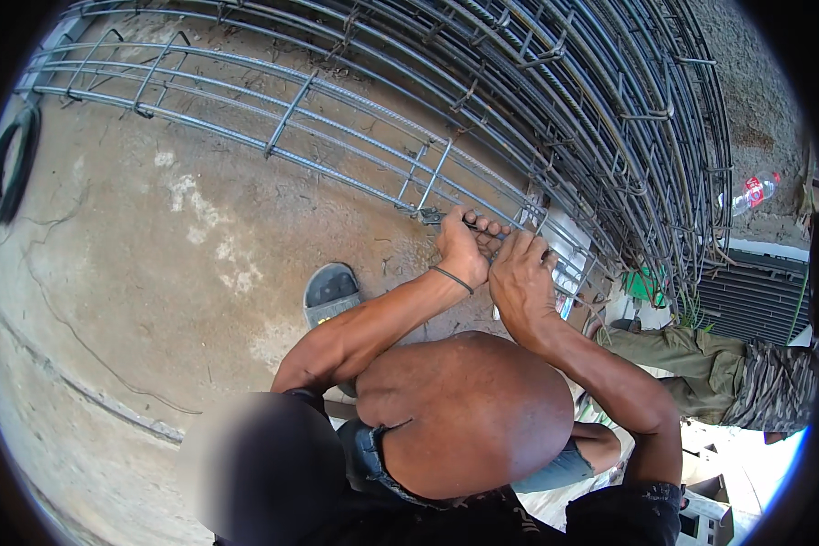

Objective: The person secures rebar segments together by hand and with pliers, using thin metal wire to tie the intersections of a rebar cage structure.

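Observation:
A long, narrow rebar cage [288,123] of steel bars and square stirrups stretches from the far left towards my hands. My left hand [464,247] is closed round a dark, plier-like hand tool [431,217]. The tool's head is at the lower corner of a stirrup [439,173], where it meets a long bar. Right beside it, my right hand [523,278] has its fingers curled in at the cage's near bars. What those fingers grip is hidden behind the knuckles.
Many stacked rebar cages [601,100] fill the far right. A black rubber ring [14,166] hangs at the left end. My sandal [330,289] rests on the concrete floor [155,300]. Rightward are a plastic bottle [757,191], a dark slatted panel [755,296] and olive trousers [692,364].

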The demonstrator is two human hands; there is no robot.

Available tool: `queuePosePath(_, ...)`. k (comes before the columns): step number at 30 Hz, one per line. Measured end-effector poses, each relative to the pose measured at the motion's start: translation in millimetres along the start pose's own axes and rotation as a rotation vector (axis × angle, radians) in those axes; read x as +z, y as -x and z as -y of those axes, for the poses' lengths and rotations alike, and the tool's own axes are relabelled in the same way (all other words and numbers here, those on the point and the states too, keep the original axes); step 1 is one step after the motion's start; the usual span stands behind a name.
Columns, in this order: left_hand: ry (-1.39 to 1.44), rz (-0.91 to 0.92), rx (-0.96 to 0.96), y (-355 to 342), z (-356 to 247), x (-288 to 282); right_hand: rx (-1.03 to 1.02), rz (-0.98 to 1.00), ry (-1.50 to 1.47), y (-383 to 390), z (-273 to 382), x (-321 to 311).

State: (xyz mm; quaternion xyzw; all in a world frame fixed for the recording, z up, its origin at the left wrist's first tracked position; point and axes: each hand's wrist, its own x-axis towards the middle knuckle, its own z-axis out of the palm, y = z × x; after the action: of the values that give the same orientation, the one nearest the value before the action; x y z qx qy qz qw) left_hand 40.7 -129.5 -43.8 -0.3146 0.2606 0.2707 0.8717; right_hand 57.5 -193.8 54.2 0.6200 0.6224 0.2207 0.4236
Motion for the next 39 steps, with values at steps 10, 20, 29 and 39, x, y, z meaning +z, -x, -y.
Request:
queuePosePath(10,-0.251,-0.066,0.056,11,-5,1,-0.291,0.448,-0.727,-54,-60,23)
queuePosePath(20,-0.147,0.300,-0.122,17,-26,-43,0.198,1.349,-2.039,-10,-12,42)
queuePosePath(29,-0.117,0.044,0.044,3,-11,-17,-0.092,0.204,-0.514,3,-11,15)
queuePosePath(39,-0.250,-0.070,0.166,6,9,-8,-0.230,0.199,-0.813,-21,-34,77)
